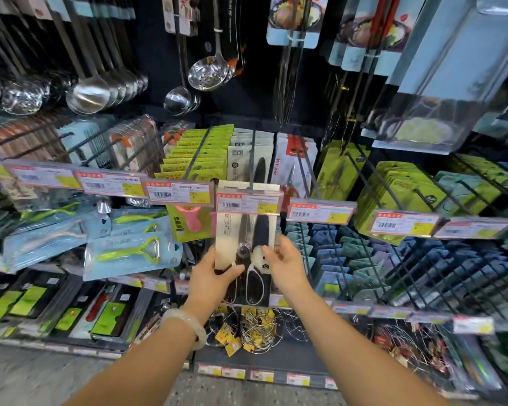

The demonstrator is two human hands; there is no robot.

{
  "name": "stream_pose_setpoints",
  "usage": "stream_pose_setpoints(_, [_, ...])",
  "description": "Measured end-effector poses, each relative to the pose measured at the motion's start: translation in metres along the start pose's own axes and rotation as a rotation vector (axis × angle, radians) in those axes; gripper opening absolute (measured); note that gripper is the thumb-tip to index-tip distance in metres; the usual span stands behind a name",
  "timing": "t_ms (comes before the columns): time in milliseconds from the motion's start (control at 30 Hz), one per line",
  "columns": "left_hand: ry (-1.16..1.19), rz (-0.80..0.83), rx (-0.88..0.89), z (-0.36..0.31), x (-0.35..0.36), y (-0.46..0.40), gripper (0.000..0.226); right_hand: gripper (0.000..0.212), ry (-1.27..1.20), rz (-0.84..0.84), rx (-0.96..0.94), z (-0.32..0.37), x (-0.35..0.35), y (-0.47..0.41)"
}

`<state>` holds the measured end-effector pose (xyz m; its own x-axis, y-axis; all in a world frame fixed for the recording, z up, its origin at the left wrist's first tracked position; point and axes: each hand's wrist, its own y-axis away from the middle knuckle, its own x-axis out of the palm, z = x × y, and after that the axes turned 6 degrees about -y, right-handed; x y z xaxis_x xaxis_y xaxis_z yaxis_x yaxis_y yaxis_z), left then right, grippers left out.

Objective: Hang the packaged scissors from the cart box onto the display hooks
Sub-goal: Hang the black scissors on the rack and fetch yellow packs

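Before a shop wall of hanging ladles [86, 95] and price tags [248, 204], I see my left hand [214, 275] and right hand [285, 263] both gripping the packaged scissors [247, 244] by its sides, its top at the centre hook [252, 159].

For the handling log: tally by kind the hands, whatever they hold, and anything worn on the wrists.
Hands: 2, left hand and right hand
Packaged scissors, held by both: 1
Bracelet, left wrist: 1
Total: 4

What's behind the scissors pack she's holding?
Behind the scissors pack, held by left hand and right hand, more packs line the hook. Their lower parts and the hook's tip are covered.
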<state>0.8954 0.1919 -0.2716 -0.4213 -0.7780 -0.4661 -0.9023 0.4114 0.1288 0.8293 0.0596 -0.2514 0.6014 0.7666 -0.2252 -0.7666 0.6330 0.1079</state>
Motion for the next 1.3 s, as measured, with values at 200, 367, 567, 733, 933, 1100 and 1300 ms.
stream_pose_setpoints(200, [0.012, 0.009, -0.009, 0.006, 0.006, -0.007, 0.034, 0.040, 0.037, -0.019, 0.042, -0.003, 0.006, -0.009])
stream_pose_setpoints(367, [-0.073, 0.039, -0.026, 0.003, 0.007, -0.021, 0.047, 0.044, 0.046, -0.007, 0.075, -0.002, 0.014, -0.010])
stream_pose_setpoints(567, [-0.187, 0.114, -0.077, -0.002, 0.013, -0.011, 0.085, 0.059, 0.261, 0.066, 0.182, -0.004, -0.005, -0.001])
stream_pose_setpoints(733, [-0.803, 0.197, 0.148, -0.024, 0.036, 0.025, 0.082, 0.061, 0.726, 0.187, 0.112, -0.014, -0.041, 0.025])
stream_pose_setpoints(933, [-1.132, 0.249, 0.338, -0.075, 0.103, 0.087, 0.082, 0.078, 1.077, 0.239, 0.040, -0.032, -0.127, 0.073])
stream_pose_setpoints(1100, [-1.217, 0.289, 0.531, -0.136, 0.186, 0.145, 0.073, 0.084, 1.176, 0.168, 0.089, -0.049, -0.232, 0.124])
stream_pose_setpoints(1300, [-1.204, 0.421, 0.797, -0.207, 0.313, 0.234, 0.076, 0.080, 1.127, -0.116, 0.228, -0.087, -0.383, 0.208])
